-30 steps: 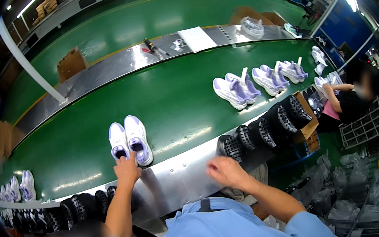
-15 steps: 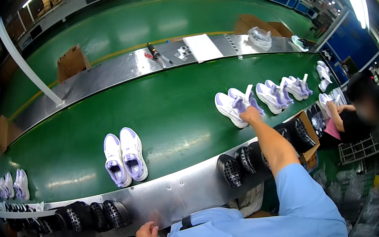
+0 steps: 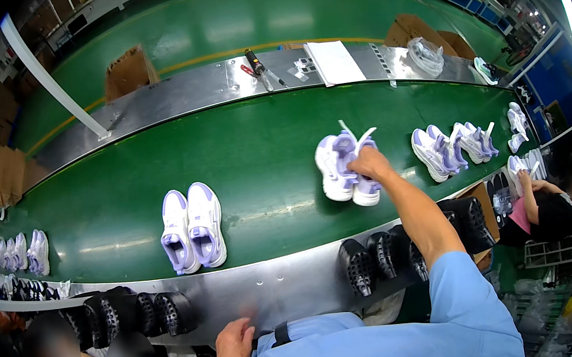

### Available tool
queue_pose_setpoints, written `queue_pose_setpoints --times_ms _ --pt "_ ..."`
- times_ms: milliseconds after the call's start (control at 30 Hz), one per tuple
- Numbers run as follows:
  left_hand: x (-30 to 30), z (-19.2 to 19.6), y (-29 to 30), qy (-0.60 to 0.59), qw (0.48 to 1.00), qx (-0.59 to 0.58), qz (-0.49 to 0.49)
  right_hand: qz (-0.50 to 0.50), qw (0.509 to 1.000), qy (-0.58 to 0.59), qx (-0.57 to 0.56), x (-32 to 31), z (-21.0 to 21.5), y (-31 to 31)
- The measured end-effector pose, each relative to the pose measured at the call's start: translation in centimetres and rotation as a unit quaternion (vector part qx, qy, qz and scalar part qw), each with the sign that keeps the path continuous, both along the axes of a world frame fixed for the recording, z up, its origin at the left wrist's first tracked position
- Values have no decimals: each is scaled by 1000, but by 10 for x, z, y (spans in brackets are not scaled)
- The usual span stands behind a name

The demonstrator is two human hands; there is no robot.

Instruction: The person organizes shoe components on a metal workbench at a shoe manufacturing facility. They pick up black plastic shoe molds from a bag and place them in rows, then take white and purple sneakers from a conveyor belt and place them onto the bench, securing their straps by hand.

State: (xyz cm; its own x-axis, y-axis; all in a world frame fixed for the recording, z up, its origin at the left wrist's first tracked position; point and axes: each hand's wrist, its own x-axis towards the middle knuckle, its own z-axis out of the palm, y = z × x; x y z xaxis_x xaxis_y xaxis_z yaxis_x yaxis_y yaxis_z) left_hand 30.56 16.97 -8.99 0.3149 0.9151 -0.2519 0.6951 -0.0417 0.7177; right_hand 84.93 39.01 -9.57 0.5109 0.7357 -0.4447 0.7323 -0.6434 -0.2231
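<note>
My right hand (image 3: pixel 370 164) is closed on the collars of a pair of white and lavender sneakers (image 3: pixel 332 173), at the right of the green belt (image 3: pixel 262 160). The two shoes sit tilted together, their pale tongues or straps sticking up; my fingers are partly hidden inside the openings. Low in the view, my left hand (image 3: pixel 235 342) hangs by the metal edge (image 3: pixel 264 288), fingers loosely bent and apart, nothing seen in it. Left of centre, another pair of white and lavender sneakers (image 3: pixel 192 226) stands side by side, toes pointing away.
More sneakers (image 3: pixel 432 150) stand farther right, others (image 3: pixel 36 252) at far left. Black shoe lasts (image 3: pixel 357 266) line the near edge. Across the belt lie a screwdriver (image 3: pixel 255 64), white paper (image 3: pixel 334 62) and a plastic bag (image 3: pixel 426 56). A co-worker (image 3: pixel 546 203) sits at right.
My right hand has drawn the held pair away from the neighbouring shoes and turned it, toes now more toward me. The whole view has swung slightly left. My left hand stays low.
</note>
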Motion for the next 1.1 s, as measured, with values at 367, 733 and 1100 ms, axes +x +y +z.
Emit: queue_pose_setpoints --times_ms 367,733,1100 --pt "40 -10 107 -212 974 -33 70 204 975 61 66 -278 12 -108" --pt "13 18 91 -100 991 87 -1 -7 935 -67 348 -254 31 -288" --pt "69 62 63 -178 958 196 -111 -85 959 -235 136 -157 22 -331"
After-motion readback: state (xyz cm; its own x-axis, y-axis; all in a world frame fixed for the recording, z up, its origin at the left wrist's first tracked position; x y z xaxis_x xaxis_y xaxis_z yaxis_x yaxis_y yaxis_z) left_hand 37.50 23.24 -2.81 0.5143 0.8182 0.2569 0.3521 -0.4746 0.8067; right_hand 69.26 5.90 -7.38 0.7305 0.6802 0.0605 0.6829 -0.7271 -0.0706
